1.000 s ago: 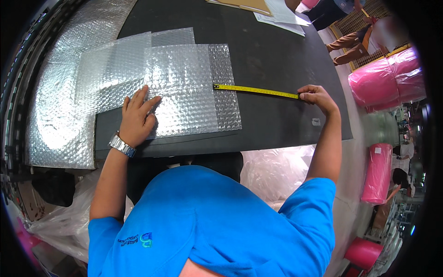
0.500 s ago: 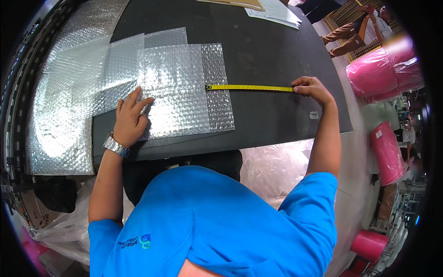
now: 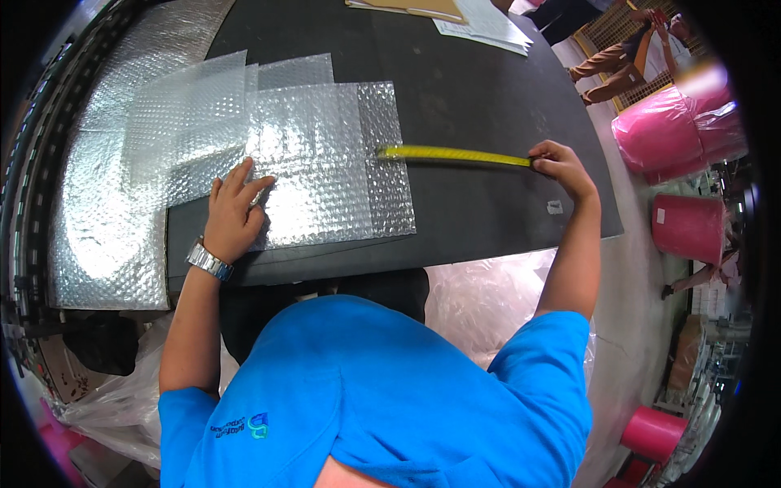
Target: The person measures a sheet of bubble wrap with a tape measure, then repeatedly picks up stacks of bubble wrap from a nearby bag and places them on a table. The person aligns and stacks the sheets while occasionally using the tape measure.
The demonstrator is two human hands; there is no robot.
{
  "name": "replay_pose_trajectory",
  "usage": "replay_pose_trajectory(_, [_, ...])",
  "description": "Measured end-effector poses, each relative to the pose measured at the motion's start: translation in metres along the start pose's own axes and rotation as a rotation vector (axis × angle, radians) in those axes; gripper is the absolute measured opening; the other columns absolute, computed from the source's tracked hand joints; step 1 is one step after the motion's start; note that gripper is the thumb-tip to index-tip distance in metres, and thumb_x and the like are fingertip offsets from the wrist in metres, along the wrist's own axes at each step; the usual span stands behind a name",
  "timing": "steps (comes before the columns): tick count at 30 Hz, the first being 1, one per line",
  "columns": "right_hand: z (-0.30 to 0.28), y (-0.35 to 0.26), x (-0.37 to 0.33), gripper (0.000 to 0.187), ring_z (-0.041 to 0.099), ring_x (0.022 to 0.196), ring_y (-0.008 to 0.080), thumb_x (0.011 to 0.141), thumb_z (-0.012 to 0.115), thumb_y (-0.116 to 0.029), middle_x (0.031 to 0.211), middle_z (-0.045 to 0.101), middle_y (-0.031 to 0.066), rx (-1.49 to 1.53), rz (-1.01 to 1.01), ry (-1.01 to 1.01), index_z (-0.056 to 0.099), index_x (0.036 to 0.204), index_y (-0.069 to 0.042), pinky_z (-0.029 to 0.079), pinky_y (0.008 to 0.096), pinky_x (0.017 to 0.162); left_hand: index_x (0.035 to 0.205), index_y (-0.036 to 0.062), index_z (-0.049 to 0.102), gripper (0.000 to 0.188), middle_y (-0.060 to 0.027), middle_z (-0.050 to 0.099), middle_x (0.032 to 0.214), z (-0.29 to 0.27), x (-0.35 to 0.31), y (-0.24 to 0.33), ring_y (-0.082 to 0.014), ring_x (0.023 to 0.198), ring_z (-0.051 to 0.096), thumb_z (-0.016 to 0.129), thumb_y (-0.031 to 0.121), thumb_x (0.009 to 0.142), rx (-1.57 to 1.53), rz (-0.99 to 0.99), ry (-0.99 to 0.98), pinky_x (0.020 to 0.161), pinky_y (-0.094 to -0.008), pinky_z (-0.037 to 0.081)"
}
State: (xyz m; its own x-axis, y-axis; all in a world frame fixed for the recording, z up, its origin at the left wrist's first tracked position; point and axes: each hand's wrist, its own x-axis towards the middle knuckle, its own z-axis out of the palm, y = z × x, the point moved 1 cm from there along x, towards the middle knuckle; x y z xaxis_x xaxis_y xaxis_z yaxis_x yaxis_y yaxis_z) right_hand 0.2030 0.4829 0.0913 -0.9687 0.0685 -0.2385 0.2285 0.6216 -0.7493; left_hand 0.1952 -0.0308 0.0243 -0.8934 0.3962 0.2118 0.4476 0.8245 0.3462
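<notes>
- Yellow tape measure [image 3: 455, 154], slightly blurred, stretched crosswise over the dark worktop [image 3: 480, 89]; its left end lay over the right-hand part of the front bubble-wrap sheet [image 3: 313, 175], though whether it touched the plastic could not be told.
- Right hand [image 3: 560, 168]: its grip pinched the tape measure's dark right end between thumb and fingers, above the worktop; a small whitish scrap [image 3: 555, 207] lay just below it.
- Left hand [image 3: 233, 213]: its grip was spread, palm down, fingers apart on the left part of the front sheet; a silver-coloured watch [image 3: 209, 260] circled the wrist.
- Clear plastic: two more bubble-wrap pieces [image 3: 185, 110] showed behind the front sheet, overlapping one another; a larger silvery bubble-wrap length [image 3: 106, 236] ran along the worktop's left side.
- Brown and white: a tan folder [image 3: 423, 7] and loose papers [image 3: 488, 28] lay at the far edge.
- Pink: wrapped rolls [image 3: 687, 228] stood out beyond the worktop, to the right; a co-worker [image 3: 614, 67] in brown trousers was near a yellowish mesh fence.
</notes>
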Motion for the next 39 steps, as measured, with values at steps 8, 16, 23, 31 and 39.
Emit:
replay_pose_trajectory(8, [0.043, -0.015, -0.025, 0.020, 0.047, 0.072, 0.0070, 0.067, 0.059, -0.010, 0.078, 0.052, -0.0011, 0.192, -0.208, 0.047, 0.057, 0.086, -0.004, 0.037, 0.0196, 0.065, 0.134, 0.0068, 0.016, 0.085, -0.0228, 0.035, 0.126, -0.018, 0.016, 0.068, -0.0218, 0.102, 0.050, 0.066, 0.033, 0.071, -1.032, -0.154, 0.107, 0.077, -0.0314, 0.044])
replay_pose_trajectory(16, [0.105, -0.051, -0.030, 0.019, 0.050, 0.079, 0.0128, 0.066, 0.060, -0.009, 0.083, 0.052, 0.0022, 0.143, -0.392, 0.058, 0.058, 0.083, -0.002, 0.039, 0.0241, 0.073, 0.090, 0.0042, 0.058, 0.017, -0.0001, 0.054, 0.059, -0.032, 0.012, 0.074, -0.0045, 0.049, 0.049, 0.056, 0.019, 0.082, -1.039, -0.462, -0.081, 0.044, -0.0179, 0.040])
replay_pose_trajectory(23, [0.126, -0.067, -0.024, 0.020, 0.050, 0.080, 0.0139, 0.064, 0.062, -0.009, 0.084, 0.051, 0.0043, 0.173, -0.351, 0.104, 0.059, 0.082, -0.001, 0.039, 0.0250, 0.072, 0.086, 0.0019, 0.056, 0.018, -0.0025, 0.053, 0.062, -0.042, 0.001, 0.066, -0.0058, 0.049, 0.048, 0.056, 0.020, 0.081, -1.136, -0.430, 0.017, 0.043, -0.0192, 0.039])
replay_pose_trajectory(31, [0.123, -0.071, -0.026, 0.021, 0.051, 0.079, 0.0159, 0.064, 0.063, -0.010, 0.082, 0.051, 0.0053, 0.075, -0.451, 0.089, 0.059, 0.083, -0.001, 0.040, 0.0257, 0.073, 0.086, 0.0025, 0.056, 0.018, -0.0011, 0.053, 0.063, -0.049, 0.000, 0.062, -0.0047, 0.051, 0.048, 0.056, 0.020, 0.082, -1.139, -0.419, -0.024, 0.044, -0.0185, 0.039])
replay_pose_trajectory(39, [0.166, -0.123, -0.036, 0.029, 0.054, 0.084, 0.0178, 0.069, 0.062, -0.014, 0.090, 0.055, 0.0081, 0.127, -0.532, -0.107, 0.060, 0.095, -0.002, 0.042, 0.0274, 0.075, 0.088, 0.0025, 0.056, 0.015, -0.0016, 0.054, 0.064, -0.033, 0.005, 0.075, -0.0047, 0.053, 0.049, 0.055, 0.017, 0.083, -1.202, -0.376, -0.110, 0.047, -0.0181, 0.041])
